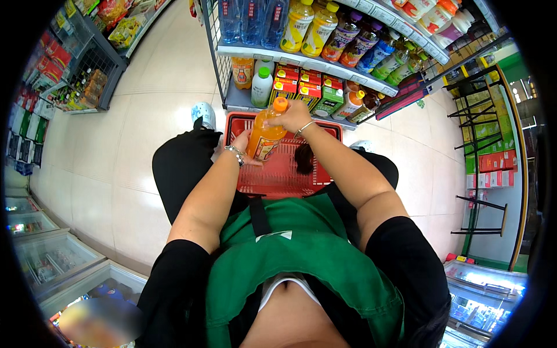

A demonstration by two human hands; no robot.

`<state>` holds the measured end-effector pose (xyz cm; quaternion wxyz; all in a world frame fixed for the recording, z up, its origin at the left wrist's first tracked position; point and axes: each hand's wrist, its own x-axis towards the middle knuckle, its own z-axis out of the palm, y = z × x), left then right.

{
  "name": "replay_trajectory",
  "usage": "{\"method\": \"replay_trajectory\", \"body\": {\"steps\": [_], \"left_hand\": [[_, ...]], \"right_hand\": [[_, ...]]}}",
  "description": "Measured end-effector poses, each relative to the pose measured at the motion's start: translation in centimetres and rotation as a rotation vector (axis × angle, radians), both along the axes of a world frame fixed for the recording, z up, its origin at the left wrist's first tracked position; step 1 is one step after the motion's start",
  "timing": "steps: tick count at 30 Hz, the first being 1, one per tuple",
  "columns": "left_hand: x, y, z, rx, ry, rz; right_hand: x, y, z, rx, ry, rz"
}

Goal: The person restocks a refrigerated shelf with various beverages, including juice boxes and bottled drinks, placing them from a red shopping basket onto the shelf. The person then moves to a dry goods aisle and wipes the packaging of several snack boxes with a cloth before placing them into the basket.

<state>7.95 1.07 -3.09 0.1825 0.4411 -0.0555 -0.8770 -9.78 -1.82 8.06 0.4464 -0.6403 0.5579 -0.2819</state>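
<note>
A plastic bottle of orange drink (262, 135) with an orange cap is tilted over a red plastic shopping basket (287, 179). Around its neck and shoulder closes my right hand (296, 116). My left hand (244, 148) supports the lower left side of the bottle, its fingers near the base. The basket stands on the floor between my knees, against the foot of a drinks shelf. Its visible inside holds no goods. A dark tuft of hair (304, 158) hangs in front of it, beside my right forearm.
The drinks shelf (300, 53) ahead carries several bottles; red juice cartons (285, 85) and a white-capped bottle (262, 87) fill its lowest level. Glass-topped freezers (56, 256) line the lower left. Snack racks (87, 78) stand across the tiled aisle (143, 108). Stools (487, 217) rest at right.
</note>
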Motion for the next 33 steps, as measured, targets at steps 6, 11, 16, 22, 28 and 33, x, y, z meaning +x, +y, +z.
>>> {"method": "replay_trajectory", "body": {"steps": [6,11,16,22,28,33], "left_hand": [[-0.2,-0.7,0.2,-0.124,-0.256,0.098],[0.3,-1.5,-2.3,-0.135,-0.047,0.408],[0.6,-2.3,1.3,-0.239,0.031,0.529],[1.8,-5.5,6.7,-0.403,0.014,0.689],[0.6,-8.7,1.8,-0.373,0.227,1.137],[-0.2,-10.3,-1.1,-0.239,0.272,1.206]], "right_hand": [[1.8,-3.3,4.2,0.061,0.311,-0.214],[2.0,-5.9,4.0,0.172,0.292,-0.322],[4.3,-5.5,4.6,-0.032,0.278,-0.301],[5.8,-5.7,5.2,-0.247,0.139,-0.344],[10.0,-8.3,0.8,-0.257,0.177,-0.495],[11.1,-11.1,-4.9,-0.262,0.121,-0.545]]}}
